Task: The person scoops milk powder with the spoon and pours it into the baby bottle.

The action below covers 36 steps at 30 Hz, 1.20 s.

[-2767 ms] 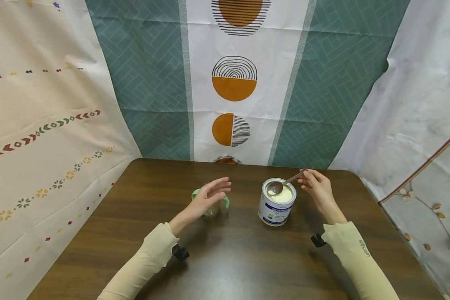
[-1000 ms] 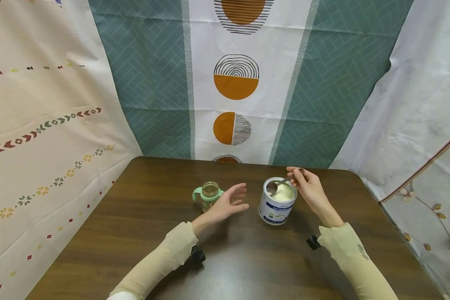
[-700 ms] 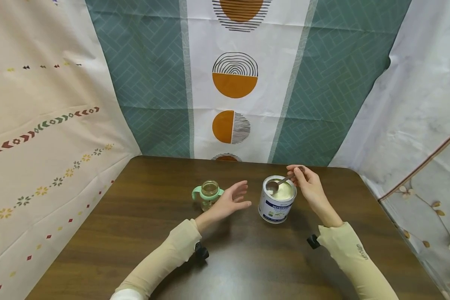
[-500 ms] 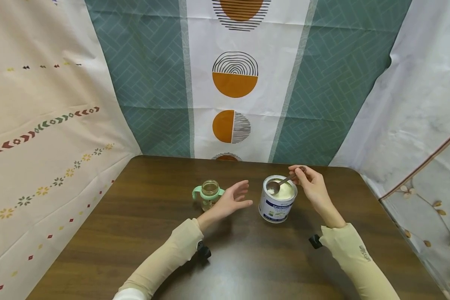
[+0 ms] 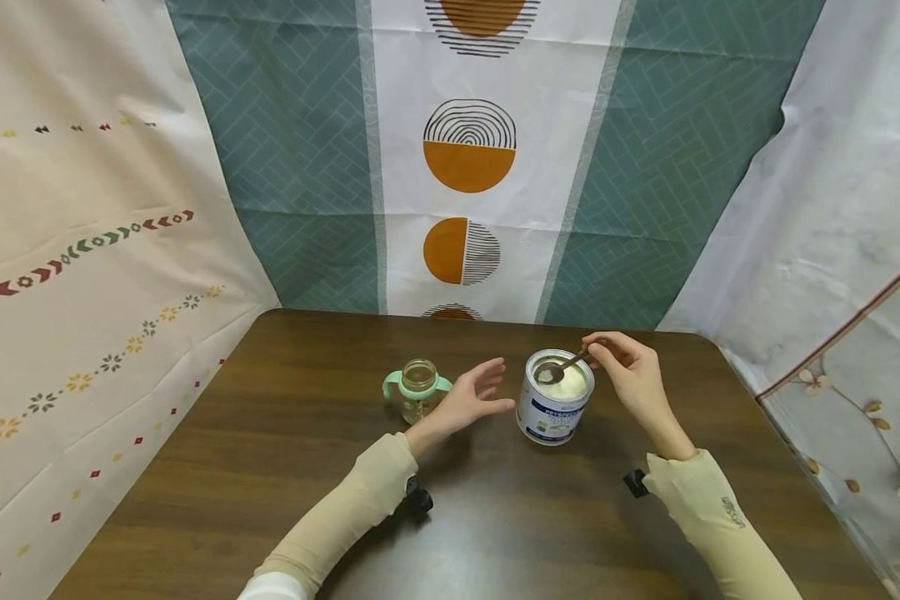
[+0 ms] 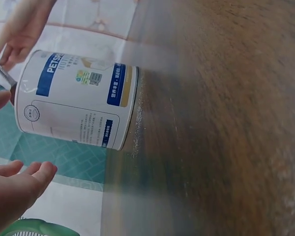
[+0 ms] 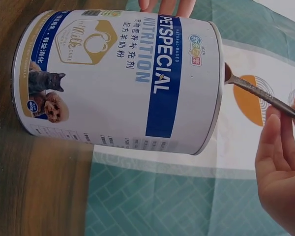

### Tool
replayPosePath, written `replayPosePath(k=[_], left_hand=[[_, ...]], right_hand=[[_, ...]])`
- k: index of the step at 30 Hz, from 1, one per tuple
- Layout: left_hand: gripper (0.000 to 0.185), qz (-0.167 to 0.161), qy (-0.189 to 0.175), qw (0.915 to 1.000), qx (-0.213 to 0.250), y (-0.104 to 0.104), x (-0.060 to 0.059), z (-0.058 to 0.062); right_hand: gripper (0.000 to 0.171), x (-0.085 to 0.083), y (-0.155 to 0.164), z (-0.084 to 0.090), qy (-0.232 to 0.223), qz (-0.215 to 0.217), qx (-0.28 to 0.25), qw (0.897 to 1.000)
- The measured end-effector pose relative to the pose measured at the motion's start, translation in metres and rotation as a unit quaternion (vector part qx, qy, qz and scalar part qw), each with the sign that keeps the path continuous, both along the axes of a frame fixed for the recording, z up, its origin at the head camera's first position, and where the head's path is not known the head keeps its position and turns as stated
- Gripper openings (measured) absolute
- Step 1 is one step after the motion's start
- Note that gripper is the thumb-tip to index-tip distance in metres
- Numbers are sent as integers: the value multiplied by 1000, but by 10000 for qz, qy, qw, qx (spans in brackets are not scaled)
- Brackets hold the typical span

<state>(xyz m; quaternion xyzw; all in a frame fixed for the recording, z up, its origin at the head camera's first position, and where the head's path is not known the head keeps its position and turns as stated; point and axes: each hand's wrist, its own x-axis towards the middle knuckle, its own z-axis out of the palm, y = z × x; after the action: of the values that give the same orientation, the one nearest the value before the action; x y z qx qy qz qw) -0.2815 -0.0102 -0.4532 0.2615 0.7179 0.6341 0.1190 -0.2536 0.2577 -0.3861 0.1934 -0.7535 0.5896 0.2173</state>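
Observation:
In the head view, my right hand (image 5: 630, 375) pinches a dark metal spoon (image 5: 570, 363) by its handle. The spoon's bowl, with a little pale powder in it, is at the mouth of a milk powder can (image 5: 551, 418). This white and blue can stands upright, lidless, with cream-coloured powder inside. My left hand (image 5: 467, 402) is held left of the can with fingers extended, apart from it and holding nothing. Behind that hand stands a lidless clear baby bottle (image 5: 418, 379) with green handles, partly hidden. The right wrist view shows the spoon handle (image 7: 263, 95) between thumb and fingers.
The can and bottle stand on a dark wooden table (image 5: 285, 467). Patterned cloth (image 5: 300, 167) hangs behind its far edge, with more cloth at both sides. Dark wrist cameras (image 5: 418, 498) sit under both sleeves.
My left hand has moved right, away from over the bottle and towards the can, uncovering more of the bottle. My right hand has shifted slightly, and the spoon's bowl stays at the can's mouth.

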Motion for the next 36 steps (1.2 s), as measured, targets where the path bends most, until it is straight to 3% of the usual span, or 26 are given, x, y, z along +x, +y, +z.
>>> replayPosePath(k=[6,13,17,27,36], left_hand=[[75,28,157,9999,14,3,-5,-5],[82,19,380,9992,-108,12,-9,-7],[86,8,525,9983,-239,21,-10,-7],[93,-181,498,9977,-430,38,-12,-6],[94,-164,510,9975,-451,48,-15,-4]], right_hand=[[16,2,0,0,281,74,79,9995],[15,7,-3,1,612,-258,420,9969],[17,13,-7,7,1096,-231,628,9917],[25,24,-22,20,2121,-300,899,9726],[24,23,-22,16,2253,-425,935,9689]])
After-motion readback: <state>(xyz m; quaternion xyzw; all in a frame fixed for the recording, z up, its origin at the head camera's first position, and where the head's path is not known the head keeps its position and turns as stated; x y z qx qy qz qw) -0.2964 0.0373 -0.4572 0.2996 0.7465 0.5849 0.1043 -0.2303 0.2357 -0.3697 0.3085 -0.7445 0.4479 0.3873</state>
